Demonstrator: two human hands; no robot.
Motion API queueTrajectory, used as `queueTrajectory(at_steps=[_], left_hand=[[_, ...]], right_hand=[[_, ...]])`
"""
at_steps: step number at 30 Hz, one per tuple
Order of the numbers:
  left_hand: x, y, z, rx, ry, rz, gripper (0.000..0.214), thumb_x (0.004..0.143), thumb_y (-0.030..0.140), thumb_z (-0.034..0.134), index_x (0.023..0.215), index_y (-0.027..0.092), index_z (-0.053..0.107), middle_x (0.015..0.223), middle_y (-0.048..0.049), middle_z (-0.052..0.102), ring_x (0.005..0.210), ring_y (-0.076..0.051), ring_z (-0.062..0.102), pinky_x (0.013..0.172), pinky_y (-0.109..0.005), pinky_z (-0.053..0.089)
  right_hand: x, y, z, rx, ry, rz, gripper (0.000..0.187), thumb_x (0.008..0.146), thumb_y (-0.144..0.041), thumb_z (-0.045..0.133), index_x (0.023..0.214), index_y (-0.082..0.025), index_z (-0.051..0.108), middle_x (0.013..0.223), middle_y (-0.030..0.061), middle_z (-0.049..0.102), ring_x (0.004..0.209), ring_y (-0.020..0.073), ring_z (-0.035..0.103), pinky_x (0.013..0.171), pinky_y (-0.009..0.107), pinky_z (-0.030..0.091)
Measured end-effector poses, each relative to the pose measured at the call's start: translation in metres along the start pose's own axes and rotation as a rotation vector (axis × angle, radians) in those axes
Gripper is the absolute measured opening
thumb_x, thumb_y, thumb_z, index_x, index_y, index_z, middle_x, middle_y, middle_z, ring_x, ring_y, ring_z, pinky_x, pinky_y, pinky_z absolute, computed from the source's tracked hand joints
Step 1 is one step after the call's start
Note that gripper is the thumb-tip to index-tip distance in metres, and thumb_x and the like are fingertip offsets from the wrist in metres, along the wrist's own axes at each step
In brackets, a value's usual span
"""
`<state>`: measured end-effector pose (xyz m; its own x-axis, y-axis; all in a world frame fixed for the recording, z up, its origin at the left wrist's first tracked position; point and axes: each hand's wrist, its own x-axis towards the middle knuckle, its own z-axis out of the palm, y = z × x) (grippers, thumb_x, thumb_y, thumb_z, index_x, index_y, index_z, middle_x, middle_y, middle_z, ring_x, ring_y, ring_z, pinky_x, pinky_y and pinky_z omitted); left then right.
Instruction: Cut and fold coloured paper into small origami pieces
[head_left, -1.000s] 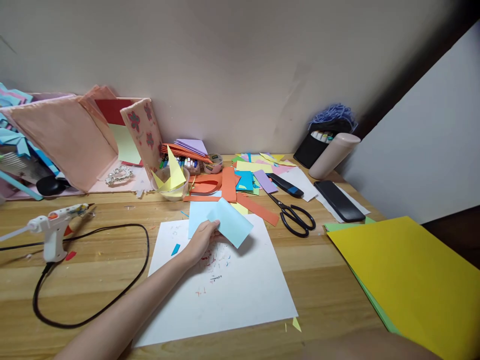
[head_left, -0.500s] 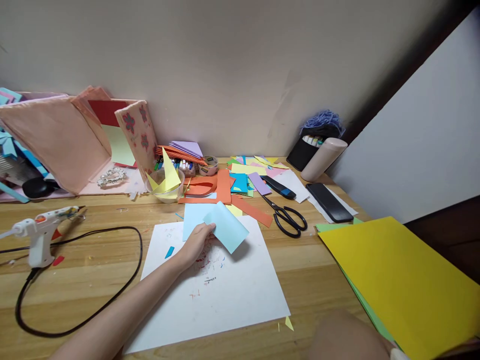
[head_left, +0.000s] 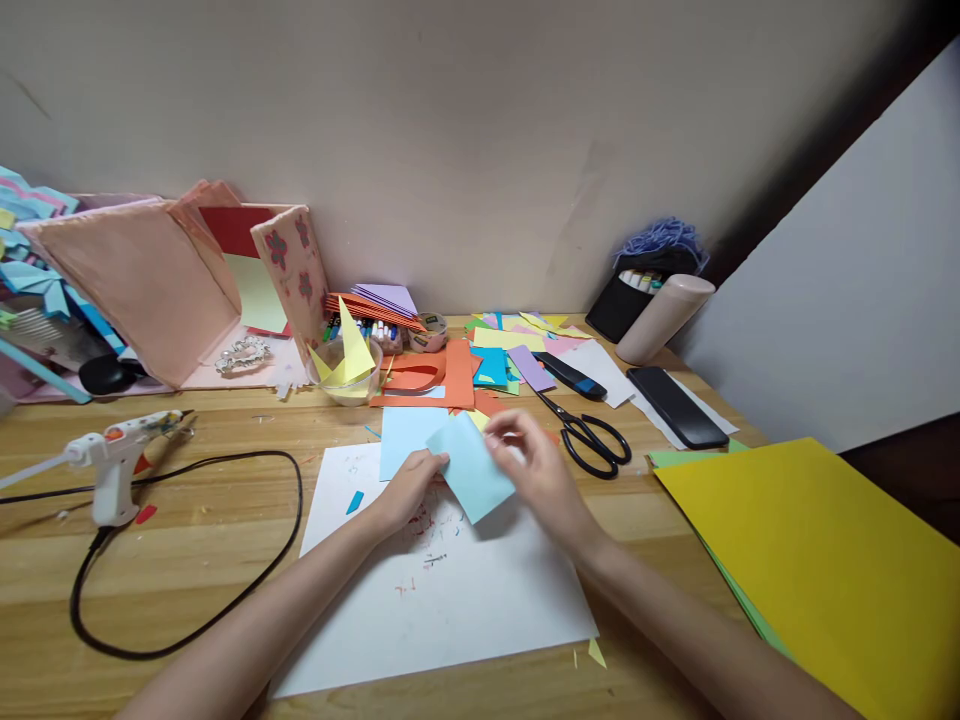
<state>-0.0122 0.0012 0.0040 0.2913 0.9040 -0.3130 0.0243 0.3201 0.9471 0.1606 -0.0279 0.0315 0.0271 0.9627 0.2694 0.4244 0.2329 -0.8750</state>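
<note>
My left hand [head_left: 409,488] pinches the left edge of a light blue paper [head_left: 472,468], folded over and raised a little above a white sheet [head_left: 480,590] on the wooden table. My right hand [head_left: 536,468] is at the paper's right edge, with its fingertips curled on the top corner. A flat part of the same light blue paper [head_left: 401,435] lies behind my left hand. Black scissors [head_left: 589,435] lie just right of my right hand.
A white glue gun [head_left: 112,465] with a looped black cord [head_left: 187,590] stands at the left. Coloured paper scraps [head_left: 495,355] and a bowl [head_left: 345,370] are at the back. A yellow sheet stack [head_left: 817,560], a black phone [head_left: 677,405] and a pen holder [head_left: 637,285] sit on the right.
My right hand has come up from the lower right edge of view and taken hold of the blue paper's right side. My left hand keeps its grip on it.
</note>
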Motion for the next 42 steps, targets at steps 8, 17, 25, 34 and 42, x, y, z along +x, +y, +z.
queueTrajectory(at_steps=[8,17,25,34,42], left_hand=[[-0.003,0.003,0.004,0.12,-0.214,0.034,0.025,0.075,0.03,0.049,0.053,0.018,0.047,0.057,-0.0003,0.047,0.054,-0.014,0.044,0.053,-0.025,0.037],[0.004,-0.007,0.005,0.17,-0.105,0.157,0.028,0.082,0.042,0.045,0.076,0.015,0.052,0.071,-0.0007,0.05,0.065,-0.014,0.044,0.058,-0.024,0.035],[0.004,-0.009,0.004,0.238,-0.11,0.154,0.032,0.083,0.045,0.042,0.077,0.016,0.053,0.071,0.0001,0.051,0.065,-0.014,0.045,0.059,-0.024,0.035],[0.006,-0.011,0.002,0.228,-0.095,0.165,0.032,0.083,0.045,0.041,0.077,0.015,0.051,0.068,0.0001,0.049,0.063,-0.014,0.043,0.059,-0.024,0.036],[0.004,-0.009,0.002,0.273,-0.114,0.19,0.032,0.084,0.043,0.039,0.083,0.015,0.054,0.083,-0.0038,0.057,0.074,-0.017,0.048,0.069,-0.026,0.038]], right_hand=[[0.01,0.042,0.004,0.339,-0.373,0.349,0.032,0.074,-0.045,0.058,0.084,-0.015,0.056,0.077,0.0013,0.055,0.069,0.0134,0.052,0.058,0.024,0.041],[0.006,0.039,0.008,0.496,-0.326,0.395,0.028,0.072,-0.04,0.062,0.079,-0.014,0.055,0.069,-0.0017,0.049,0.061,0.0104,0.049,0.051,0.022,0.04],[0.004,0.039,0.011,0.486,-0.281,0.373,0.028,0.073,-0.042,0.06,0.073,-0.015,0.053,0.067,-0.0026,0.048,0.059,0.0097,0.048,0.051,0.021,0.041],[0.007,0.048,0.006,0.465,-0.326,0.404,0.036,0.075,-0.049,0.056,0.07,-0.014,0.052,0.064,-0.0029,0.047,0.054,0.0092,0.051,0.054,0.022,0.043],[0.006,0.048,0.008,0.461,-0.27,0.399,0.036,0.072,-0.051,0.057,0.066,-0.016,0.052,0.058,-0.0032,0.047,0.049,0.0087,0.048,0.049,0.022,0.042]])
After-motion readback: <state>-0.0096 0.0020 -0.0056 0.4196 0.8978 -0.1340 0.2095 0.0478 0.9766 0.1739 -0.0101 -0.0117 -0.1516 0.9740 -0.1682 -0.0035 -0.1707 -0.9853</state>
